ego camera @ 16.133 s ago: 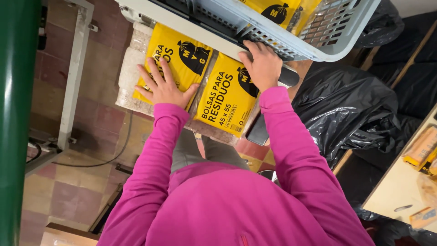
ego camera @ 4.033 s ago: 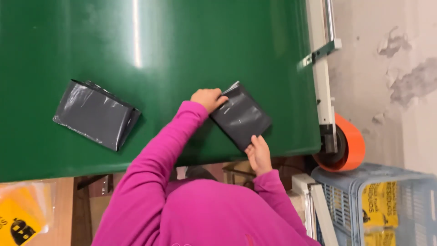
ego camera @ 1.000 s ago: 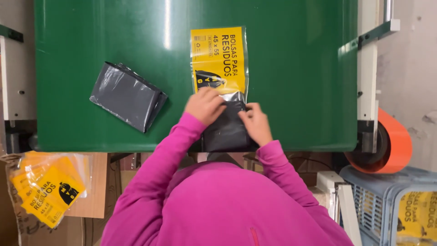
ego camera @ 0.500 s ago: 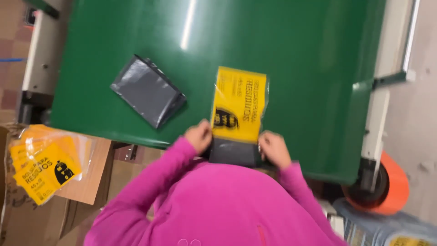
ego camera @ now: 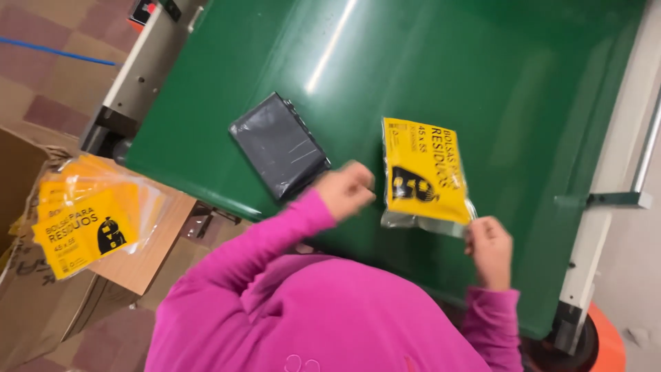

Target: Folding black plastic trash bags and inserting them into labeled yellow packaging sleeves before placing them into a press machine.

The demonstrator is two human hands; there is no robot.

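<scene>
On the green worktop (ego camera: 482, 83), the right hand (ego camera: 490, 249) pinches a yellow packet's (ego camera: 423, 176) corner, while the left hand (ego camera: 346, 191), loosely curled and empty, hovers beside a grey folded bag (ego camera: 279, 145).

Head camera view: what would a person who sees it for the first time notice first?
The bright yellow packet stands out most, lying on the green belt, with the right hand pinching its clear lower corner. Beside it, near the left hand, lies a folded dark grey bag bundle. A stack of yellow packets rests on a cardboard box at the left.
</scene>
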